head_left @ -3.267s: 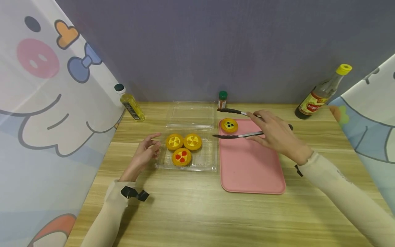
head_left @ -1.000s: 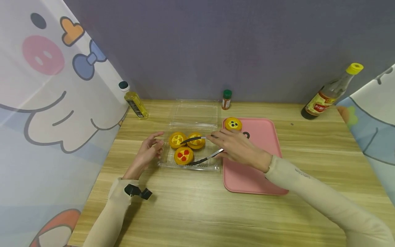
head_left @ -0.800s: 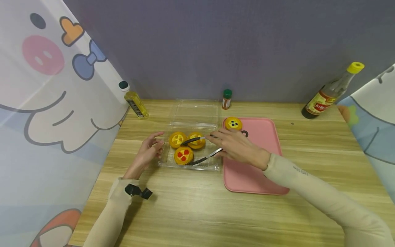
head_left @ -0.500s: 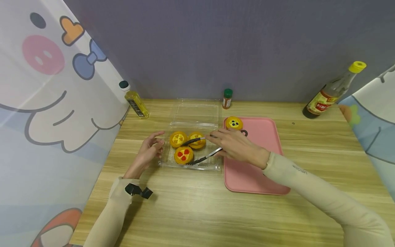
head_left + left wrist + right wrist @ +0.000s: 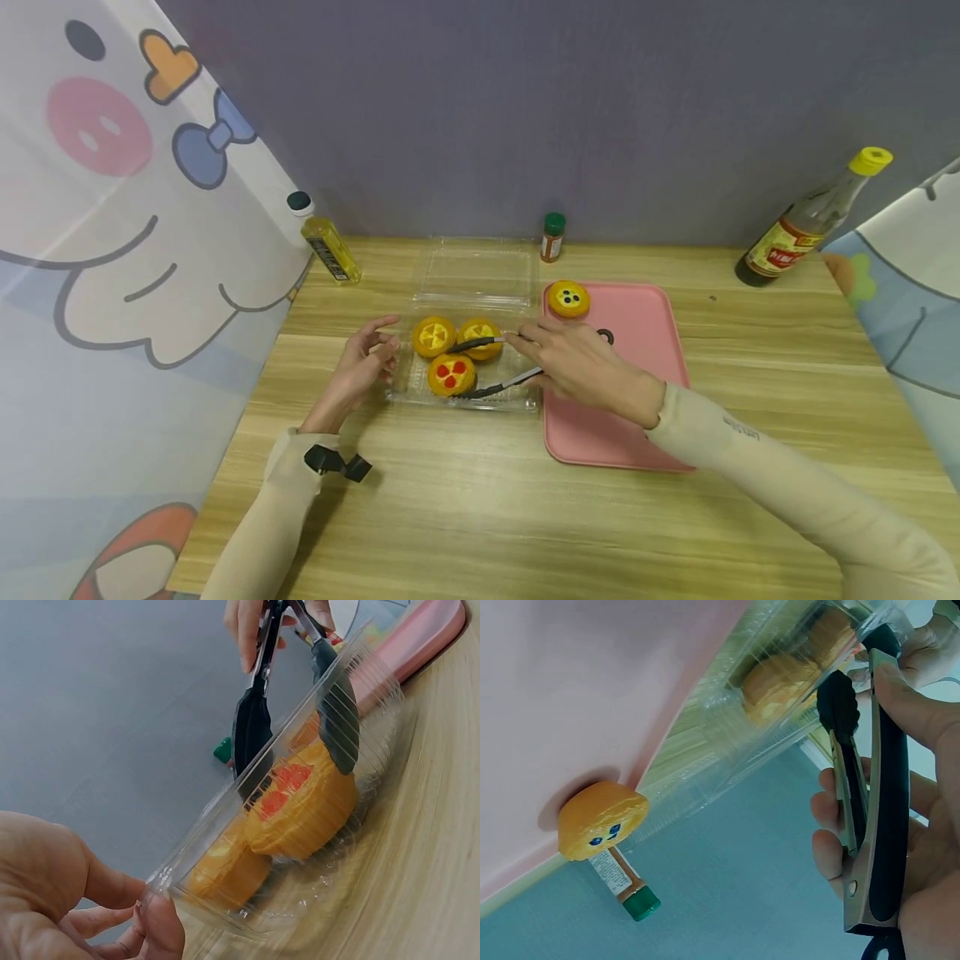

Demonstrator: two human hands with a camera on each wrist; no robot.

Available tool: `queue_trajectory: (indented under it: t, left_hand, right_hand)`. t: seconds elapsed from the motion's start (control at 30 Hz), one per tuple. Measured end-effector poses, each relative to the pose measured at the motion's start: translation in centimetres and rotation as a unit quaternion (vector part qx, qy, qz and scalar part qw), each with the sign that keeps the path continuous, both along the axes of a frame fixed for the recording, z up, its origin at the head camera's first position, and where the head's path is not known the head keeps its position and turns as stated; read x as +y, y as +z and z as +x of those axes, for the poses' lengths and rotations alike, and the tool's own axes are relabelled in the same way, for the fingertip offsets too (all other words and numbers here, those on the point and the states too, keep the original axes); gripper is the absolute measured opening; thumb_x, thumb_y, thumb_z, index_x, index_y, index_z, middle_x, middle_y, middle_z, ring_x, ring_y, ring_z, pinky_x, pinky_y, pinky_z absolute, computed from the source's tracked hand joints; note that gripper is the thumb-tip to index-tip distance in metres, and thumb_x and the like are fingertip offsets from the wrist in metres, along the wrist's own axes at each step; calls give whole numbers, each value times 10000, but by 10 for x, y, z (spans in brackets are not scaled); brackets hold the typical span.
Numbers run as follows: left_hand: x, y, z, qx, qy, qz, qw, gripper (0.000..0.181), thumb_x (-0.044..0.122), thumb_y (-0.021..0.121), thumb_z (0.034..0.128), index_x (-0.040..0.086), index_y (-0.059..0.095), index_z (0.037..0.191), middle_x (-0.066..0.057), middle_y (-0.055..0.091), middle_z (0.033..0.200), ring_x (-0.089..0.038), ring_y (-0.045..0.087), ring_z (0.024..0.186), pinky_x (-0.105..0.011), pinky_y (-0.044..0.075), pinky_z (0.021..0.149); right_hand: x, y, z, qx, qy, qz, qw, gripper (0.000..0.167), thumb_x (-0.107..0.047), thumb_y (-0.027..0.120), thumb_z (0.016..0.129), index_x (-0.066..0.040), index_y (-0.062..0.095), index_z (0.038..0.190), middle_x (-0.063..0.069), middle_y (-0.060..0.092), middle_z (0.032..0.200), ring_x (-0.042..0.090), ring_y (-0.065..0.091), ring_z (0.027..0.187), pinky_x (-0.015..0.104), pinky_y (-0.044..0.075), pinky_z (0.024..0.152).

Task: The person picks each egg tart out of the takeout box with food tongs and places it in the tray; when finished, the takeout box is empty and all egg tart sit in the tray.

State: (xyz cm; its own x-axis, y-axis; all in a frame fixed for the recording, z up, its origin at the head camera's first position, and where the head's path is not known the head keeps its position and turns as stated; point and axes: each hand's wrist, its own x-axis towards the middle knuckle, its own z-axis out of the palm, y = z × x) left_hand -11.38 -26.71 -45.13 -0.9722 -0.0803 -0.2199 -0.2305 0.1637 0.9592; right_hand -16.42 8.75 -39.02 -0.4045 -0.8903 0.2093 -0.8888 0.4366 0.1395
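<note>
My right hand [image 5: 581, 362] grips black-and-silver tongs [image 5: 889, 795]. Their black tips stand on either side of the red-topped egg tart [image 5: 452, 377], inside a clear plastic container [image 5: 397, 392]. Two yellow-topped egg tarts, a left one [image 5: 433, 337] and a right one [image 5: 478, 333], sit behind it; one tong tip partly covers the right one. At the container's left side, my left hand [image 5: 360, 367] pinches the rim between thumb and finger, as the left wrist view shows. A blueberry-topped tart [image 5: 567, 298] lies at the back left corner of the pink tray [image 5: 555, 442].
The container's clear lid [image 5: 476, 271] lies folded back. Behind stand a green-capped spice jar [image 5: 552, 239], an oil bottle [image 5: 328, 246] at left and a yellow-capped sauce bottle [image 5: 787, 237] at right. A grey wall [image 5: 525, 108] borders the wooden table [image 5: 465, 508].
My right hand has brought the tongs from over the tray leftward into the container, around the red-topped tart. That tart has just shifted slightly right. My left hand remains at the container's left side.
</note>
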Motion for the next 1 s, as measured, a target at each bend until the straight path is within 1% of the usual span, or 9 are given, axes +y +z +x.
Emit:
queue_trajectory:
  t: [0.13,0.27,0.3,0.37,0.5,0.6,0.9,1.0]
  left_hand:
    - [0,2,-1,-14,12,-37,10000,488,87,509,1094,88,420,1574,-93,556,1069,-101,556,682,-227,512,531]
    - [0,2,0,-53,0,-48,10000,489,89,504,1096,89,414,1577,-95,557,1068,-105,549,689,-229,510,535]
    - [0,2,0,-59,-4,-52,10000,490,88,503,1097,88,411,1578,-95,557,1067,-104,547,689,-230,510,537]
    - [1,3,1,-61,-12,-80,9999,493,88,501,1097,85,407,1581,-96,557,1067,-102,546,687,-231,510,542]
    - [1,3,1,-49,-29,-124,9999,498,91,499,1099,82,400,1586,-96,559,1070,-97,547,684,-234,512,550]
    - [1,1,1,-52,-21,-95,9999,497,92,499,1099,85,401,1586,-96,560,1073,-98,549,683,-233,512,551]
    - [0,1,1,-102,-20,-67,9999,496,98,504,1096,102,410,1583,-84,556,1069,-105,554,685,-240,523,555]
    - [0,1,1,-85,-13,-51,10000,491,91,503,1096,98,414,1579,-88,553,1070,-107,552,678,-234,519,547]
  right_hand:
    - [-1,2,-1,-70,-14,-50,10000,729,-459,882,815,-105,649,1408,55,688,1262,238,657,1141,314,610,683]
    - [-6,5,-5,-141,2,41,9999,765,-463,891,807,-108,630,1432,46,688,1216,228,670,1086,290,582,623]
    - [-7,5,-6,-148,20,80,9999,774,-464,892,806,-107,625,1439,45,688,1203,228,674,1069,292,582,627]
    - [-9,7,-9,-150,59,169,9997,782,-470,890,807,-107,620,1445,48,688,1206,228,684,1058,303,592,648]
    - [-13,12,-13,-189,141,322,9992,777,-469,891,807,-98,624,1435,66,692,1266,245,702,1087,348,625,746]
    - [-16,15,-16,-227,201,398,9987,780,-466,895,802,-102,622,1435,63,700,1275,243,701,1097,361,627,780]
    - [-21,19,-19,-326,277,426,9982,730,-441,930,765,-107,655,1353,26,709,1187,214,653,980,326,573,656]
    - [-22,19,-20,-329,296,412,9982,728,-436,932,764,-104,659,1352,35,704,1188,220,665,994,333,589,674]
